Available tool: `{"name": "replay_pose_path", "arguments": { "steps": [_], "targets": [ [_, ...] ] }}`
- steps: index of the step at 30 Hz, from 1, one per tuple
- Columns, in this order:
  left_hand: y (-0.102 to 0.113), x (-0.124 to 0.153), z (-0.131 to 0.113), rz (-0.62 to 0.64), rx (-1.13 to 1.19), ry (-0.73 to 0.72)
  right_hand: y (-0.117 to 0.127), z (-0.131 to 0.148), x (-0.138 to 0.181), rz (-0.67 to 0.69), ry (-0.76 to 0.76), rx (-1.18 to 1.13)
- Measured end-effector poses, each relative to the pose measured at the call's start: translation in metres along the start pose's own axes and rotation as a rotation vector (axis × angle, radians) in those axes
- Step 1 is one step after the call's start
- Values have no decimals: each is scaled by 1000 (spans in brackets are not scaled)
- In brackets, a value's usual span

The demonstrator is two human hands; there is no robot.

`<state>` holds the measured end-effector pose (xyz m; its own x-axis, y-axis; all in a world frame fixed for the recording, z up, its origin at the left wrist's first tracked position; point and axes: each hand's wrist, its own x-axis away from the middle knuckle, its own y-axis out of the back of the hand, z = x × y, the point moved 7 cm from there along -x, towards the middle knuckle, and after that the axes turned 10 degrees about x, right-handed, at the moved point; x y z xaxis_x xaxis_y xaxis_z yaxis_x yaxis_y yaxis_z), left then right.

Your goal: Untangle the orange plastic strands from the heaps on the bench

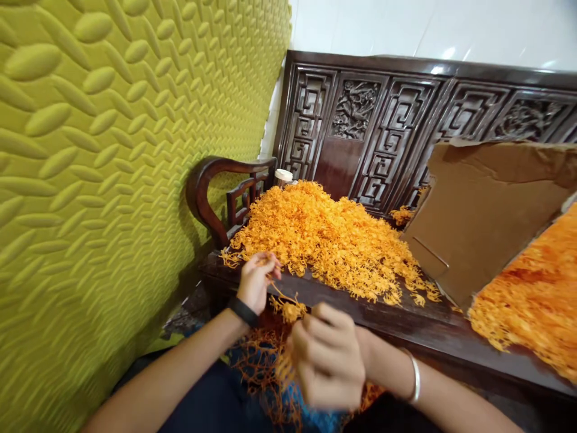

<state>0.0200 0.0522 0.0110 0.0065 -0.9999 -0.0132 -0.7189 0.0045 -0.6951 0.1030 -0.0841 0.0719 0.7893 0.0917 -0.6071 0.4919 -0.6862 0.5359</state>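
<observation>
Orange piece [289,311] sits between the two hands, in front of the bench [433,328] and nearer the body than the pile [324,231]; its thin tail slants up and left to the left hand [260,278], whose fingertips look pinched on it, while its bushy end lies just beside the right hand [329,355], curled and blurred, its grip impossible to tell

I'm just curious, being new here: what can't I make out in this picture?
In the head view:
Right hand: grip blurred, hidden by its curled fingers.
White-lidded container: base hidden behind the orange pile.
Bench: right end cut off by the picture's edge.
</observation>
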Motion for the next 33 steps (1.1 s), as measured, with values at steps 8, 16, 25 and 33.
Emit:
{"name": "replay_pose_path", "arguments": {
  "steps": [8,16,25,33],
  "targets": [
    [-20,13,15,212,140,191,33,-98,38,-260,-726,198],
    [-25,22,22,347,320,437,-15,-148,87,305,-1017,180],
    [-21,23,18,288,329,420,-46,-54,0,270,-500,-200],
    [4,9,29,36,345,351,-72,-65,17,293,-767,-616]
  ]
}}
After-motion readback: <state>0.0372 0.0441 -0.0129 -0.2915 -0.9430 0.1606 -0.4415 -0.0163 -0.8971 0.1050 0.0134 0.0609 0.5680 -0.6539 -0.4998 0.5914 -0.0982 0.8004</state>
